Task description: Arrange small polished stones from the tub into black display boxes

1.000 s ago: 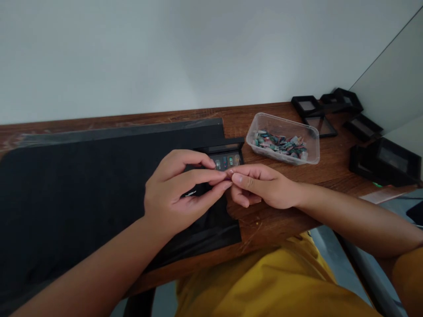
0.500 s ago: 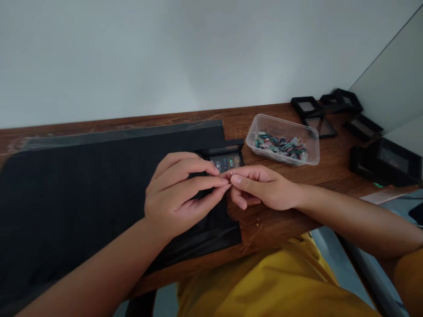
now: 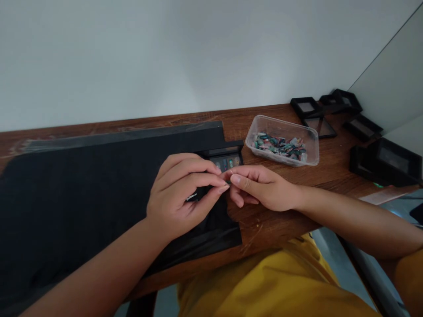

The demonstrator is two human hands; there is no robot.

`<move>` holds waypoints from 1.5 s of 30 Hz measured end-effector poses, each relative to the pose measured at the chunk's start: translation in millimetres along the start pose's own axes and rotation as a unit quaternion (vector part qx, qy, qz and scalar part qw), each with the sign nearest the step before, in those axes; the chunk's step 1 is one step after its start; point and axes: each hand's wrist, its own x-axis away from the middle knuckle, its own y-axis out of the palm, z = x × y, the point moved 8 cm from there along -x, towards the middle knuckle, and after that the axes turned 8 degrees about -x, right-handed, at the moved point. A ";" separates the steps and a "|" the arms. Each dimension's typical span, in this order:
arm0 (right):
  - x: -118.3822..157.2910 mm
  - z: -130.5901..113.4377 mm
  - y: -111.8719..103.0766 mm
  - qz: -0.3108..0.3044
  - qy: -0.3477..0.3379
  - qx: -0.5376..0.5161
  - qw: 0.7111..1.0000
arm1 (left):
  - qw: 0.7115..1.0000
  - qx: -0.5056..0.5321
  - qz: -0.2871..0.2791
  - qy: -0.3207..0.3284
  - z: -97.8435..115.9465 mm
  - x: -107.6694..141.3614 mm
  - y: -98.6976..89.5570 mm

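My left hand (image 3: 183, 196) is closed in a pinch, its thumb and index fingertips meeting at a small green piece (image 3: 228, 182). My right hand (image 3: 264, 187) grips the same piece from the other side, thumb on top and the other fingers curled beneath. Most of the piece is hidden by fingertips, so its exact kind does not show. Just behind the hands stands an open black case (image 3: 239, 149) with a row of small oval, nail-like pieces (image 3: 231, 163) in it; my left hand covers part of the case. Beneath my left hand shows a bit of something white (image 3: 191, 197).
A clear plastic tub (image 3: 280, 124) of many small colourful pieces (image 3: 280, 146) stands behind my right hand. Several black window boxes (image 3: 396, 158) lie at the right, by the wall. A black mat (image 3: 82, 198) covers the left of the wooden table (image 3: 274, 226).
My left thumb has drawn slightly away from the index finger, and a green bit now shows between the fingertips. The right hand has hardly moved.
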 end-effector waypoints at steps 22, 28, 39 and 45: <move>1.6 -7.0 4.1 -0.008 -0.029 0.105 0.994 | 0.992 0.045 -0.105 -0.054 -14.4 10.8 19.0; 2.0 -5.9 5.1 -0.020 -0.019 0.115 0.993 | 0.992 0.050 -0.103 -0.060 -14.4 9.7 19.1; 2.1 -3.5 5.1 -0.022 -0.007 0.113 0.993 | 0.994 0.049 -0.083 -0.049 -15.2 8.9 15.1; 1.5 -4.3 6.1 -0.026 -0.005 0.113 0.993 | 0.996 0.035 -0.074 -0.048 -15.9 7.5 12.6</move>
